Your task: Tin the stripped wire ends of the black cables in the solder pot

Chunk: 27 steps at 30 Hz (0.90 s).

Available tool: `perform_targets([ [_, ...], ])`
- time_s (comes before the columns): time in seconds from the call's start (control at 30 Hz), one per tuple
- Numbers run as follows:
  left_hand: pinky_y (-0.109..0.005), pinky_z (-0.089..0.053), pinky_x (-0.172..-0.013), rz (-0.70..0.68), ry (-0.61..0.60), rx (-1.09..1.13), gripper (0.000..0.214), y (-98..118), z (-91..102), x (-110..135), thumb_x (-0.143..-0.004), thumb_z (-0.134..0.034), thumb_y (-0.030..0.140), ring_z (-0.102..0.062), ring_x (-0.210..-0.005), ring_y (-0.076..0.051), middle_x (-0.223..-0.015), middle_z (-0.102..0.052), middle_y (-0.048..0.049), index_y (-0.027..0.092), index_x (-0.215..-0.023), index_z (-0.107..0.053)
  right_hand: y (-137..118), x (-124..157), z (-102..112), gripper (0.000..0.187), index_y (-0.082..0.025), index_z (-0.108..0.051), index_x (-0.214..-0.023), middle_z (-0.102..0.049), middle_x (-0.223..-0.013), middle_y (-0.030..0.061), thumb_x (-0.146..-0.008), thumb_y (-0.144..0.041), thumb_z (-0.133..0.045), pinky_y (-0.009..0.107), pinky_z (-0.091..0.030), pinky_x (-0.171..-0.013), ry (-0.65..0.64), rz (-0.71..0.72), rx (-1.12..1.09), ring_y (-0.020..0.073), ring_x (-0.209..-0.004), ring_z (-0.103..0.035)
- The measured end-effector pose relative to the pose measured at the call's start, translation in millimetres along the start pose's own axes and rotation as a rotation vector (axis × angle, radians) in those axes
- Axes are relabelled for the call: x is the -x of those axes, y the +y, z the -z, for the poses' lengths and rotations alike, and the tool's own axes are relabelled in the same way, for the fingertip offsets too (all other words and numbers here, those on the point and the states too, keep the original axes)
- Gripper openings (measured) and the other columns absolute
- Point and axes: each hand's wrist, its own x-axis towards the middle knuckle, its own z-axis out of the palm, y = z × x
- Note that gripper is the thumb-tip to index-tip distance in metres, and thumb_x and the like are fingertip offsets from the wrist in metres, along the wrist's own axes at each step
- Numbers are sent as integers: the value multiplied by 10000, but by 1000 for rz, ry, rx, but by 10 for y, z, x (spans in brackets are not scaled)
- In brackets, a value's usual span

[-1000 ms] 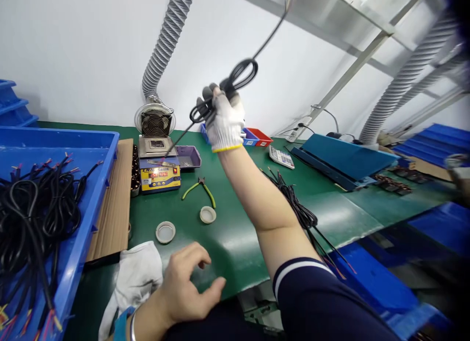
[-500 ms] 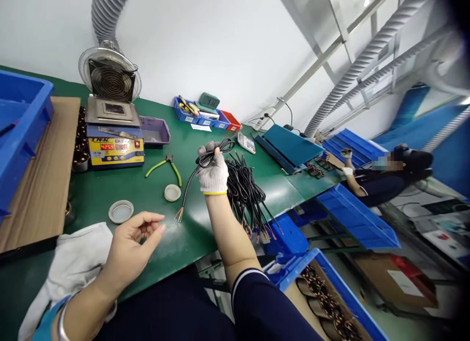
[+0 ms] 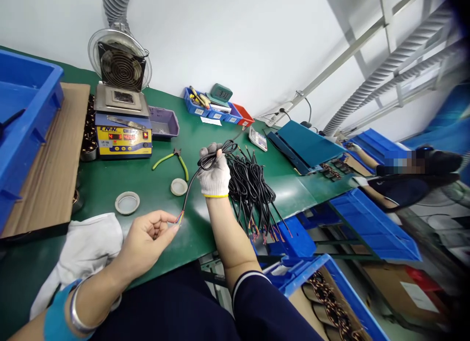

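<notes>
Cable [image 3: 208, 160]: smooth, plastic-looking sheath, slight sheen. Glove [image 3: 216, 180]: matt knitted cloth. Benchtop [image 3: 103, 179]: smooth, glossy. Bracelet [image 3: 75, 311]: polished metal.

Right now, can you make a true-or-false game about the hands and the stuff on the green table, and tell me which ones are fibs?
1. The right hand holds a looped black cable. True.
2. Some green pliers lie with their handles spread on the table. True.
3. The left hand is wearing a glove. False: it is bare, and it pinches the coloured wire ends of the cable.
4. The calculator is inside the red bin. False: it lies on the table.
5. A loose white glove lies on the table. True.
6. The left hand holds the green pliers. False: they lie apart from both hands.
</notes>
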Motion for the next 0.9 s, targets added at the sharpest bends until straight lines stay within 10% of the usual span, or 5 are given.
perform_targets([
  [0.7, -191, -354, -481, -28, 18, -89, 164, -19, 55, 18, -745, -610, 284, -436, -496, -83, -536, -489, 32, 156, -649, -572, -222, -38, 66, 291, -226, -607, -842, -676, -787, -69, -945, -178, -338, 255, -520, -893, 18, -42, -109, 33, -744, -640],
  [0.9, -195, -321, -460, -23, -186, -146, 148, 23, 15, 44, -745, -581, 242, -398, -475, -77, -511, -440, 46, 158, -632, -537, -220, -47, 2, 219, -218, -585, -853, -678, -802, -62, -905, -133, -389, 312, -524, -906, 34, -12, -89, 47, -761, -647],
])
